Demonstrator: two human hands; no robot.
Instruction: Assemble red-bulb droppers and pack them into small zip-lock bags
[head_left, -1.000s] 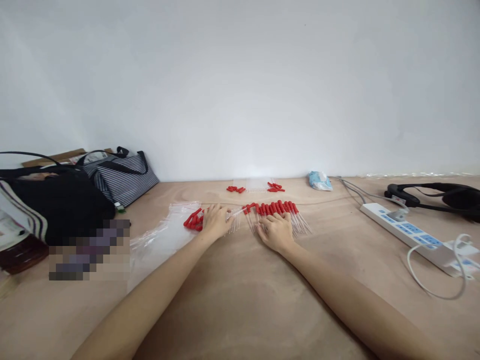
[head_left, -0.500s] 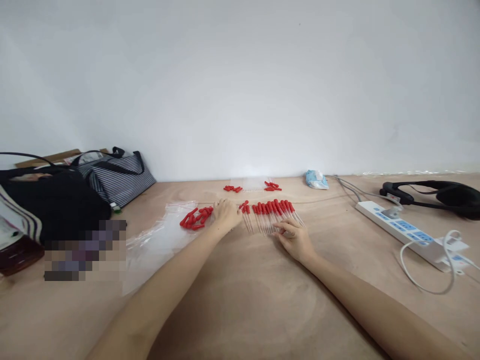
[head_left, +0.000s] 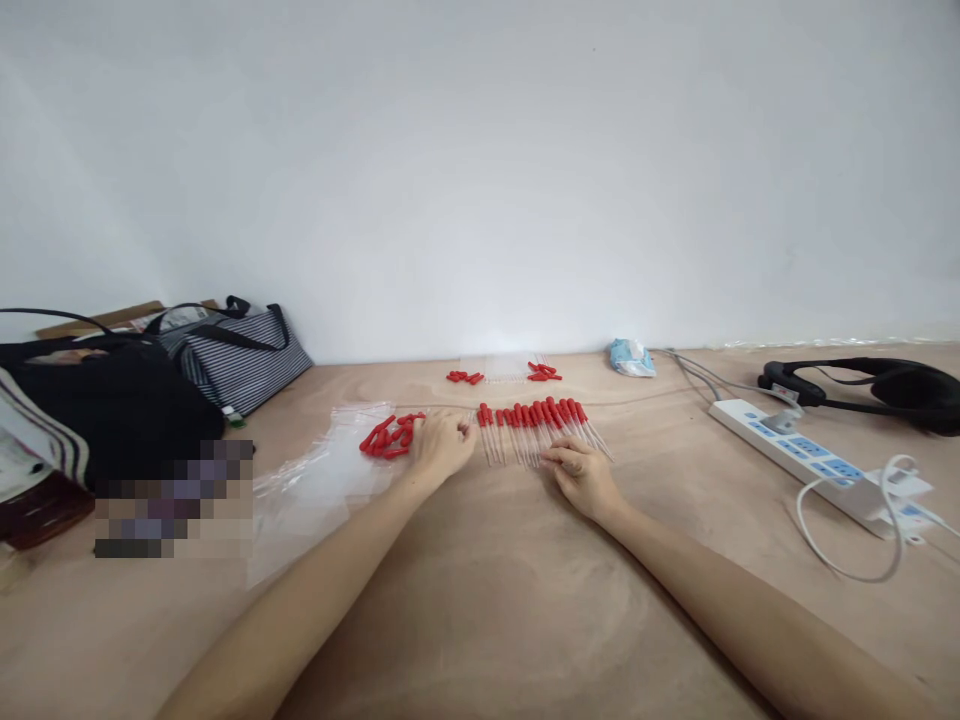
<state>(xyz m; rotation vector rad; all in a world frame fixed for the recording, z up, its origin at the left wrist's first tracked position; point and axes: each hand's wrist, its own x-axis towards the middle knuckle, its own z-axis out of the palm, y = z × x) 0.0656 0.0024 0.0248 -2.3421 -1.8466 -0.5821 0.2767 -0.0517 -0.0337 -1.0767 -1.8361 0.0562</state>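
Note:
A row of clear glass droppers with red rubber bulbs (head_left: 550,412) lies side by side, bulbs away from me and thin tubes towards me. My right hand (head_left: 583,478) rests at the near ends of the tubes, thumb and fingers closed together. Whether a tube is pinched there cannot be made out. Left of the row, my left hand (head_left: 442,445) has its fingers curled in, and what they hold, if anything, is hidden. Beside it is a pile of loose red rubber bulbs (head_left: 382,438), partly covered by that hand.
Clear plastic bags (head_left: 315,495) lie at left. Farther back are more red bulbs (head_left: 465,377) and a clear bag (head_left: 510,366). A blue-white packet (head_left: 631,357), power strip (head_left: 795,455) with cables and black headset (head_left: 862,390) sit right. A striped bag (head_left: 236,350) stands far left.
My left hand has drawn slightly left and towards me, uncovering the left end of the dropper row, where the droppers now lie more evenly. My right hand has barely shifted.

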